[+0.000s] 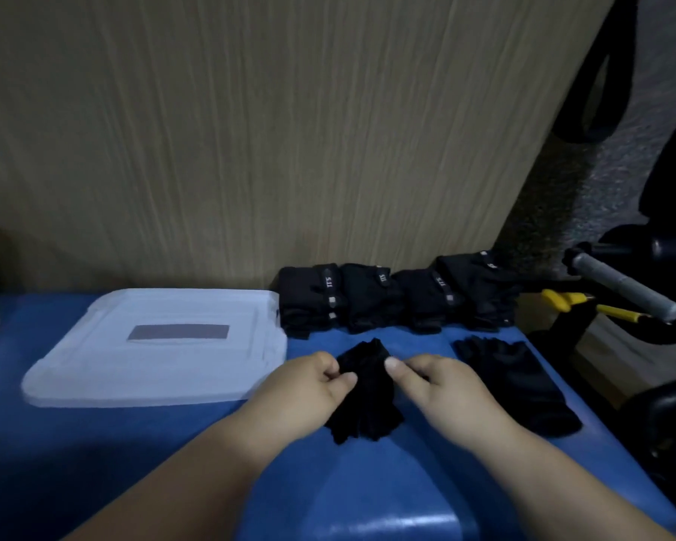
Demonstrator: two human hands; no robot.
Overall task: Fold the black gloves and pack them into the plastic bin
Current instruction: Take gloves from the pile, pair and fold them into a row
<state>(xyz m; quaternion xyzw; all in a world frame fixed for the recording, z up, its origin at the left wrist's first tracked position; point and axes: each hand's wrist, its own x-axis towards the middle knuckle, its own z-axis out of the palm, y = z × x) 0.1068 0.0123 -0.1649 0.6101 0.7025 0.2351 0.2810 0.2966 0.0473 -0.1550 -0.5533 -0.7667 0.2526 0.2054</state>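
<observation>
Blue tabletop, backed by an upright wood-grain panel. Frame slightly blurred.

Black glove lies on the blue surface at centre, directly between the two hands, crumpled, its long axis running away from the person. Left hand has fingers curled and pinches the glove's left edge between thumb and fingertips. Right hand pinches the right edge the same way, thumb on top of the fabric. Both grips sit at the far half of the glove; the near end fans out loose on the table.

Plastic bin: translucent white, left of the hands and apart from the left hand, showing a flat top with a grey rectangular label. Lid alone or closed bin: cannot tell.

Second glove lies flat just right of the right hand, not touched.

Folded gloves stand in a row against the panel, behind the held glove, the leftmost close beside the bin's far right corner.

Off the table's right edge: yellow-handled tool and grey cylindrical grip.
</observation>
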